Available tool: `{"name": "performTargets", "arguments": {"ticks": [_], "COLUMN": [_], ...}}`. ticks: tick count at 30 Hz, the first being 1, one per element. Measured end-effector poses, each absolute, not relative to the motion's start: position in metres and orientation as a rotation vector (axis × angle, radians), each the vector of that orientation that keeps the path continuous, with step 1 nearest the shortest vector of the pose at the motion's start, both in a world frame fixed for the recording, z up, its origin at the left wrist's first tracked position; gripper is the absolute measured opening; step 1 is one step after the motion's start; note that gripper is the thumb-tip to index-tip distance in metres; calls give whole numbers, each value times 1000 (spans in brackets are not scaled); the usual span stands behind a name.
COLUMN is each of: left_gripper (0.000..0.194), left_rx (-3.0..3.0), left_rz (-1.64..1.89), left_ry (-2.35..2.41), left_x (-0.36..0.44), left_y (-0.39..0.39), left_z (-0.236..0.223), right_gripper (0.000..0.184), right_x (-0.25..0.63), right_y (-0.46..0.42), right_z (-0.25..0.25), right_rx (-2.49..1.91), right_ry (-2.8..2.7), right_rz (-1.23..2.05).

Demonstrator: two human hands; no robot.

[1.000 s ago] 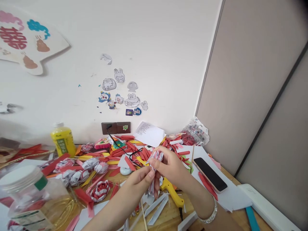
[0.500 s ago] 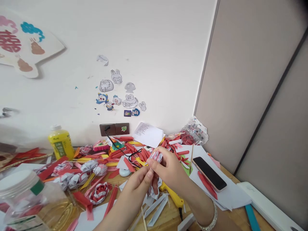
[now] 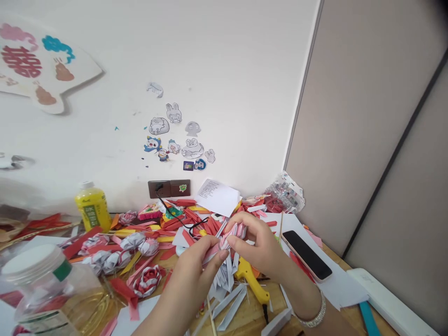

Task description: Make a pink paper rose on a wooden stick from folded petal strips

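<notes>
Between my two hands is a pink-and-white folded paper flower (image 3: 232, 237), held above the middle of the table. My left hand (image 3: 206, 261) pinches its lower left side with thumb and fingers. On the right side, my right hand (image 3: 254, 240) is closed around it, thumb in front and fingers over the top. Folded white paper strips (image 3: 224, 280) lie just below the hands. A yellow glue gun (image 3: 254, 282) with a black cord rests under my right wrist. Parts of the flower are hidden by my fingers.
Finished paper flowers (image 3: 147, 281) and red, pink and yellow strips cover the left and back. A clear jar (image 3: 38, 284) and a yellow bottle (image 3: 93, 207) stand at left. A phone (image 3: 307, 255) lies on white paper at right, beside a long white device (image 3: 388, 298).
The flower has turned in my hands, showing more of its pink folds. My hands have shifted slightly right in view, and the left fingers have moved along its side.
</notes>
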State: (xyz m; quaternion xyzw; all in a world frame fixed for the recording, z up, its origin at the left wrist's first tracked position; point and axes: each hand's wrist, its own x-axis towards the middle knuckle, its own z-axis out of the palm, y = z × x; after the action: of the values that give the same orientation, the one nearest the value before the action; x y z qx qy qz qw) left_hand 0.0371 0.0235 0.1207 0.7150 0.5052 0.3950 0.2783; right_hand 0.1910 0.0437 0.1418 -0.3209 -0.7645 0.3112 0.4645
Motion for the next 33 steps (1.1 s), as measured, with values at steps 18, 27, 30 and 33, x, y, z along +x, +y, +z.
{"name": "performTargets", "arguments": {"ticks": [18,27,30,33], "left_gripper": [22,19,13,12], "left_rx": [2394,2427,2684,2824], "left_rz": [1263,1282,1366,1443], "left_ry": [1515,1398,1363,1295], "left_x": [29,25,24,24], "left_y": [20,18,19,21], "left_z": [113,124,122,120], "right_gripper": [8,13,12,15], "right_x": [187,203,206,205], "right_y": [43,44,41,39], "right_z": [132,144,152,156], "right_rx": [-675,-635,-655,-718], "right_ry": [-1817,-1995,-2116,-2152], "right_rz": [913,821,693,665]}}
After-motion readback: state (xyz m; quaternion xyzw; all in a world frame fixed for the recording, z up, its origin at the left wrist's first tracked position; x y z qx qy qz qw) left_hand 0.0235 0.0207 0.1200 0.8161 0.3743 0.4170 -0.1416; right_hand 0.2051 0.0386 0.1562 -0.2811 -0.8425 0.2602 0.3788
